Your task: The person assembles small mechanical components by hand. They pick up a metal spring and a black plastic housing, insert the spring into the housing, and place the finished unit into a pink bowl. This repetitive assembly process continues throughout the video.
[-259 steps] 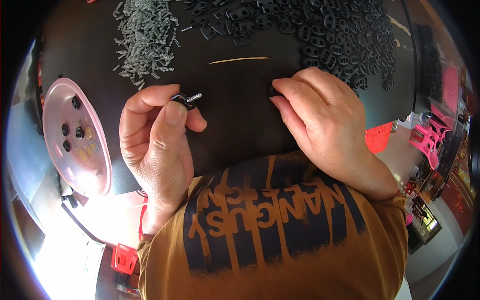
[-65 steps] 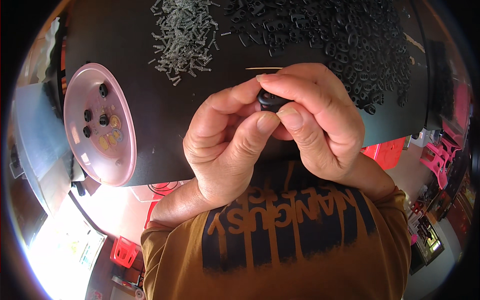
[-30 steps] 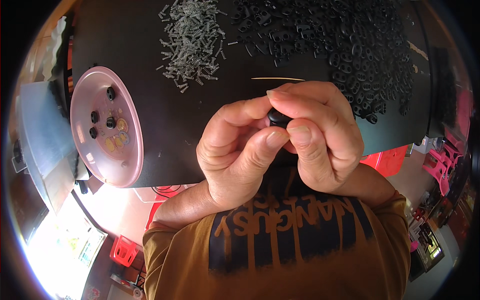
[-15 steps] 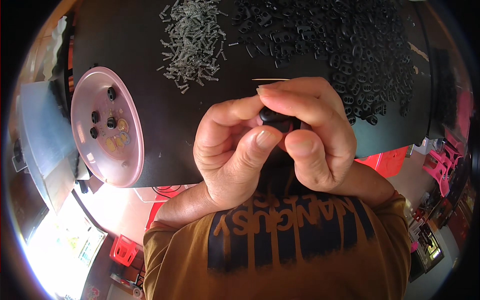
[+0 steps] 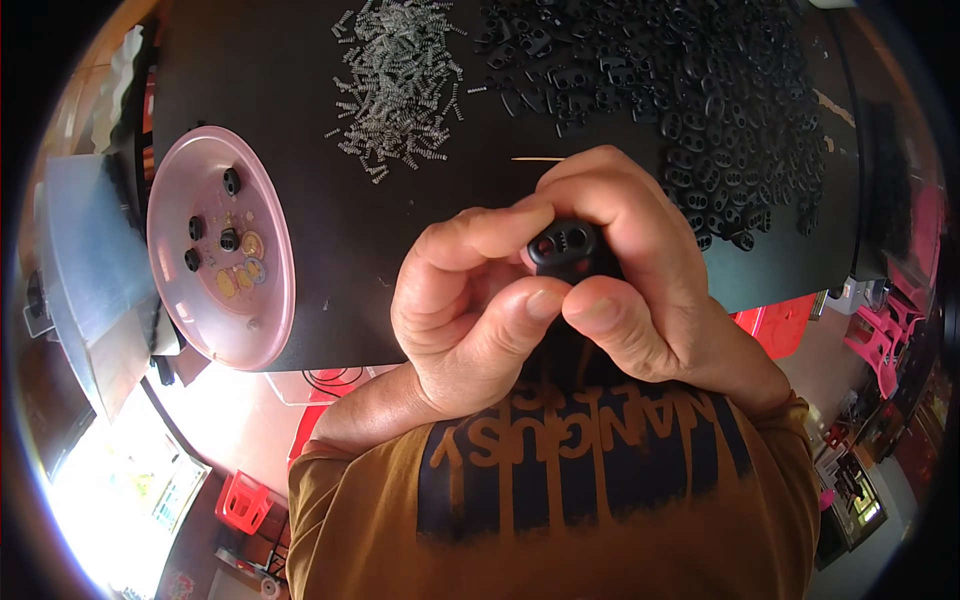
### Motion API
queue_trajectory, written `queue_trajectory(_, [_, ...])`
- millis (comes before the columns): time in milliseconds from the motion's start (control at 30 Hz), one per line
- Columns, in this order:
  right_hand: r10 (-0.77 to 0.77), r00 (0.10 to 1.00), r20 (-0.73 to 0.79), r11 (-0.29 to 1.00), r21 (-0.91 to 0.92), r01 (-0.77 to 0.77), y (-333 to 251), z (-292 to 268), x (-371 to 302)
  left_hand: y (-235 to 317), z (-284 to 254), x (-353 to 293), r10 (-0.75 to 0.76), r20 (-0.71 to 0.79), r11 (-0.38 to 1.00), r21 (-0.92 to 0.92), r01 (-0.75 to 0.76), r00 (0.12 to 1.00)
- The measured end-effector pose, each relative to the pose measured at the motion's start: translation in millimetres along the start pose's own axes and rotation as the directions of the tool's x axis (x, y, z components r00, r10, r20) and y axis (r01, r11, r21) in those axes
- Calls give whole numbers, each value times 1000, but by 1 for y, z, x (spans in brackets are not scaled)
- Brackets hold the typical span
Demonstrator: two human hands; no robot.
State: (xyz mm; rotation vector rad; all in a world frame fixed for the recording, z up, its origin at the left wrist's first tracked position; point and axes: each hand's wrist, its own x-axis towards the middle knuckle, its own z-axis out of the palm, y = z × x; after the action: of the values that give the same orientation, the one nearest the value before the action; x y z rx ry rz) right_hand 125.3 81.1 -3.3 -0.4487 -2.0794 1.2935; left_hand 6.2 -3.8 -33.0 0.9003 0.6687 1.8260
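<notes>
Between both hands, in front of my chest, is a small black two-hole cord lock (image 5: 566, 250). Its rounded end with the two holes faces up. My left hand (image 5: 455, 300) pinches it from the left with thumb and index finger. From the other side my right hand (image 5: 640, 270) closes round it, the curled fingers behind and the thumb near the lower edge. Both thumb tips almost meet below the piece. Its lower part is hidden by the fingers.
Beyond my hands lie a heap of small metal springs (image 5: 400, 85) and a wide pile of black cord lock parts (image 5: 710, 110). A thin pale stick (image 5: 537, 158) rests on the black table (image 5: 340, 260). At left, a pink plastic plate (image 5: 285, 300) holds several cord locks.
The cord lock has come into fuller view, its two-hole end now turned up. My right index finger has drawn back from over it; both hands keep their hold.
</notes>
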Motion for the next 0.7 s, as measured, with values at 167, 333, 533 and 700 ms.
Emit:
queue_trajectory(167, [-174,984,43,946,-270,179,7,-8,7,2,2,0,9,-5,1000,23,-9,1000])
queue_trajectory(333, [-337,941,-8,874,-374,310,14,-8,8,2,2,1,-12,38,999,40,11,999])
queue_trajectory(533, [-345,938,-26,852,-427,301,15,-5,3,3,2,2,-32,55,998,50,29,998])
queue_trajectory(700, [-434,887,-156,837,-433,334,26,5,5,2,5,-1,-42,13,999,20,41,999])
